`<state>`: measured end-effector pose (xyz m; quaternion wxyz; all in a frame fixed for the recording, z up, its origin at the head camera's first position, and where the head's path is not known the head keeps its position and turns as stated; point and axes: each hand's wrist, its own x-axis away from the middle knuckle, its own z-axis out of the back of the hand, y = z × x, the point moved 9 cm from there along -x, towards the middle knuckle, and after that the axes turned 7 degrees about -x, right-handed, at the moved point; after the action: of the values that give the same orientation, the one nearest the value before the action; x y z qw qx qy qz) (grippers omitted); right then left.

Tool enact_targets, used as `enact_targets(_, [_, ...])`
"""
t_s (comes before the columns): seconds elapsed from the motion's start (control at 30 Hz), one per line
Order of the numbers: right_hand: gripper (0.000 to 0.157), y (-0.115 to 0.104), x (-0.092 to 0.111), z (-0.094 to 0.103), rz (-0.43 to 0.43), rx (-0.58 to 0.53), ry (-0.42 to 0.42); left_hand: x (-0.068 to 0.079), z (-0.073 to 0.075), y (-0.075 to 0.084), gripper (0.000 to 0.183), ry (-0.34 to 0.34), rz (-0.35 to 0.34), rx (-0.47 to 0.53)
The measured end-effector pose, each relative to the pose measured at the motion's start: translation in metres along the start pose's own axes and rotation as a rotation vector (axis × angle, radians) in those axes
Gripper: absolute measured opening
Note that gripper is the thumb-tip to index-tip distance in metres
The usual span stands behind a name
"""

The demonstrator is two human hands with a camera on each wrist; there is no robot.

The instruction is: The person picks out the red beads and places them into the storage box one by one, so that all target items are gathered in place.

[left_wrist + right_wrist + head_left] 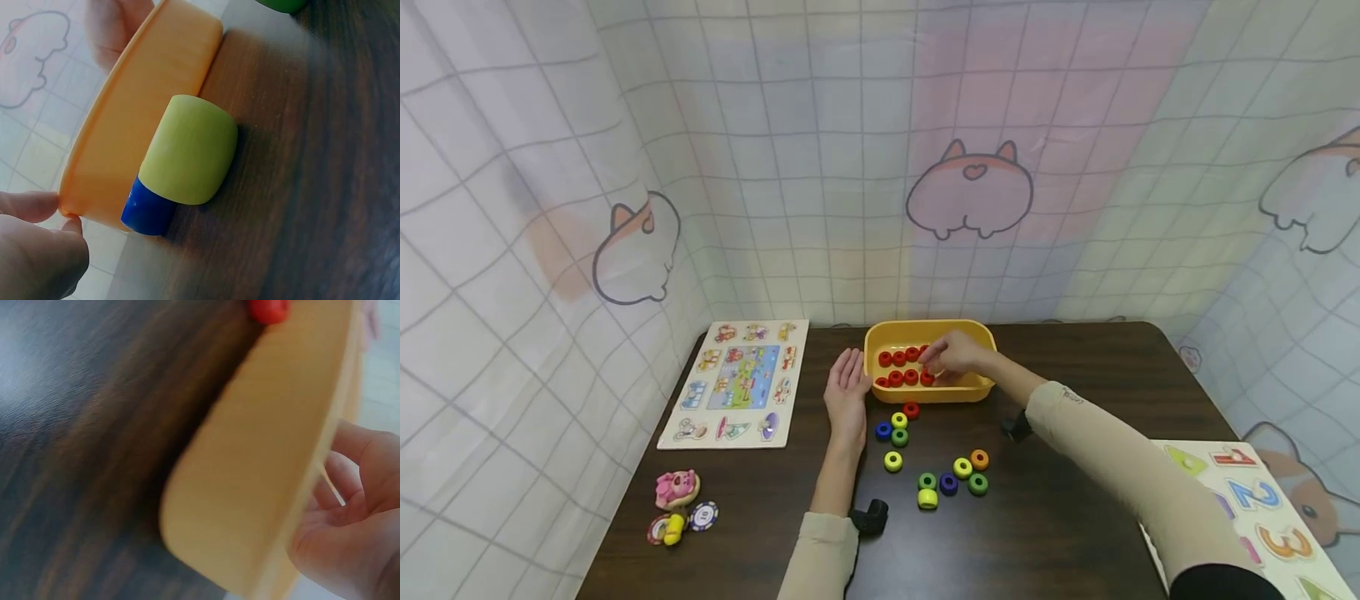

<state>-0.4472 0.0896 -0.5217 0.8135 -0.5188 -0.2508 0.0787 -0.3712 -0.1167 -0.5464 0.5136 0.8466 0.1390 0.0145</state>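
Several red ring-shaped beads (896, 379) stand in two rows inside a yellow-orange plastic tray (931, 397). My left hand (847, 398) lies along the tray's left end with its fingers straight and its palm turned up. Its thumb (74, 226) is right at the rim in the left wrist view. Inside the tray, my right hand (953, 354) reaches from the right, fingertips at the red beads. The right wrist view shows this hand (356, 500) with bent fingers, partly hidden behind the tray wall; I cannot tell whether it pinches a bead.
Before the tray lie one red bead (911, 410) and loose yellow (892, 462), blue (883, 431), green (977, 484) and orange (980, 459) ones. A picture puzzle board (700, 392) lies left, a number board (1247, 500) right. Small toys (677, 489) and poker chips (703, 517) sit front left.
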Motion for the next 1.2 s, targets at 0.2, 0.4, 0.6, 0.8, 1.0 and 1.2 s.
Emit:
enact_targets(0.2, [0.024, -0.031, 0.025, 0.002, 0.126, 0.027, -0.022, 0.003, -0.003, 0.01, 0.062, -0.019, 0.015, 0.009])
enact_targets(0.4, [0.02, -0.051, 0.059, -0.025, 0.258, 0.118, -0.117, 0.003, -0.005, 0.016, 0.061, -0.023, 0.017, 0.011])
enact_targets(0.6, [0.033, -0.034, 0.083, -0.065, 0.318, 0.325, -0.301, 0.004, -0.004, 0.013, 0.061, -0.019, 0.019, 0.012])
enact_targets(0.8, [0.053, -0.014, 0.091, -0.079, 0.334, 0.471, -0.346, 0.0, 0.0, 0.002, 0.06, 0.009, 0.014, -0.016])
enact_targets(1.0, [0.038, -0.01, 0.088, -0.069, 0.339, 0.417, -0.237, -0.001, 0.001, -0.002, 0.06, 0.016, 0.003, -0.031])
enact_targets(1.2, [0.032, -0.008, 0.087, -0.07, 0.372, 0.435, -0.212, 0.002, -0.004, 0.007, 0.062, -0.007, 0.028, 0.013])
